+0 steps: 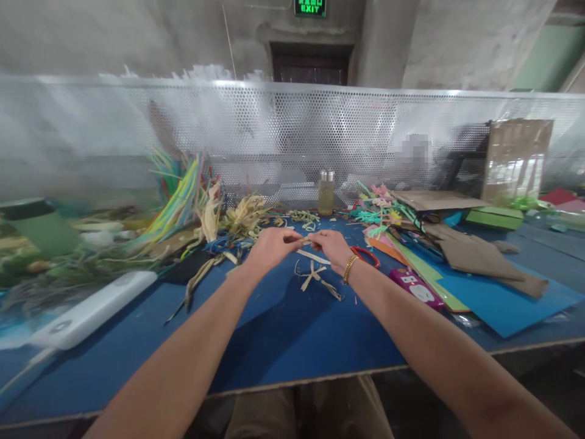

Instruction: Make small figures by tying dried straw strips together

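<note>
Over the blue tabletop (pixel 283 341), my left hand (pixel 273 248) and my right hand (pixel 331 246) meet fingertip to fingertip. Both are pinched on a small pale strip of what looks like dried corn husk (pixel 307 239); its ends are mostly hidden by the fingers. Just below lies a flat pale husk strip (pixel 316 257). Nearer me rests a star-like husk piece (pixel 312 276) with thin curled ends. Beside my right wrist, which wears a gold bracelet (pixel 350 269), are red loop handles (pixel 369 256), probably of scissors.
Dried husks (pixel 244 214) and coloured stems (pixel 183 189) are heaped at left, behind a white power strip (pixel 95 308). A lidded bottle (pixel 326 194) stands by the perforated metal screen (pixel 283 122). Right are a purple pack (pixel 415 288), blue sheets (pixel 512 311) and cardboard (pixel 478 253).
</note>
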Available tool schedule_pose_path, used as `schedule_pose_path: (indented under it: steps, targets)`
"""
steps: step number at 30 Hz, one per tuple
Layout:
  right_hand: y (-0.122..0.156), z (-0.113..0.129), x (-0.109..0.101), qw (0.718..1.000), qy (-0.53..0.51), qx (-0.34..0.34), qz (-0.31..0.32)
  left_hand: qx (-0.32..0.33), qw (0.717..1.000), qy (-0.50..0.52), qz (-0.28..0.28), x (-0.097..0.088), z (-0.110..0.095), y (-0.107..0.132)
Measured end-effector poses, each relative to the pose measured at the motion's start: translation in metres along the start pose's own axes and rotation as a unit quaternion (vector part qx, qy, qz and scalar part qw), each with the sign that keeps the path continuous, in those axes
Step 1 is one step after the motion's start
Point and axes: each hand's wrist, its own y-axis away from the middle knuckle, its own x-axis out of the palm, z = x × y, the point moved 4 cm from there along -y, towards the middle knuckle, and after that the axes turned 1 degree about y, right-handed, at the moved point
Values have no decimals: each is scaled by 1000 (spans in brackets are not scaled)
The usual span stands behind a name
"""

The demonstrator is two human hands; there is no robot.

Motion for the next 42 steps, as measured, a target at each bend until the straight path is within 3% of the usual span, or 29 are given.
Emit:
schedule_pose_path:
  steps: [4,7,12,23,32,36,42]
  targets:
    - [0,-1,0,998,-27,1,50,-18,1000,0,7,-2,2,0]
    - [-2,1,1,994,-1,-68,90,-38,999,22,12,-4,7,-1]
    - [-6,1,-3,980,116,-146,75,-57,997,47,26,-3,14,-4]
    - [-6,4,-2,966,187,-170,51,-75,994,64,38,-4,14,-5]
    - [2,15,-1,954,215,-195,70,-85,990,87,67,0,-6,3]
    - [2,14,-1,960,191,-185,94,-94,991,85,43,-2,-2,1]
    - [-1,12,-2,959,181,-193,101,-86,992,76,59,-4,1,1]
